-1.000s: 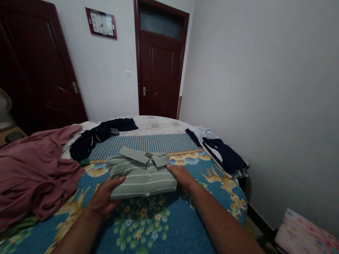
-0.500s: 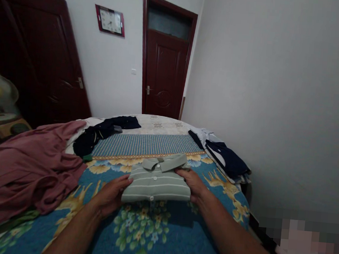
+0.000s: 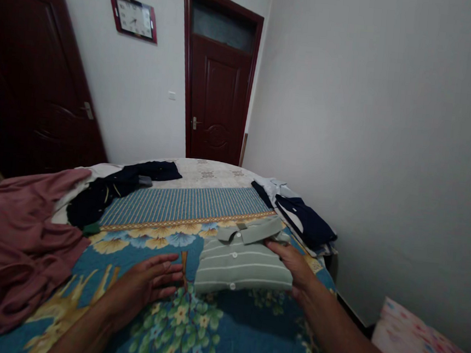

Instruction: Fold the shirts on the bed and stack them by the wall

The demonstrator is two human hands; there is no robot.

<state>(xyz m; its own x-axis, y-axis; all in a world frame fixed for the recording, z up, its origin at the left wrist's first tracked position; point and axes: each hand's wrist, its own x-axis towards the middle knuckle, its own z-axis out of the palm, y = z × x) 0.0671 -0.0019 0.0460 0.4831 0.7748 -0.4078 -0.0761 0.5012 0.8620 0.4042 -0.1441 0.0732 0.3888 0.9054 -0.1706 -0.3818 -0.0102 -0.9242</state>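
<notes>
A folded grey-green polo shirt (image 3: 244, 262) with white stripes, a collar and white buttons is held above the bed by its right side. My right hand (image 3: 293, 267) grips that edge, thumb on top and the other fingers mostly hidden beneath. To the left of the shirt, apart from it, my left hand (image 3: 154, 279) has its fingers spread and holds nothing. Under both hands lies a blue flowered bedspread (image 3: 262, 338).
Pink cloth (image 3: 20, 234) and dark clothes (image 3: 93, 197) are heaped at the bed's left. Folded clothes (image 3: 306, 218) are stacked at its right edge by the wall. A flowered pink item (image 3: 422, 346) is at lower right. Doors (image 3: 217, 98) stand beyond.
My left hand has let go of the shirt and opened. The shirt has moved right with my right hand. The view has turned slightly right.
</notes>
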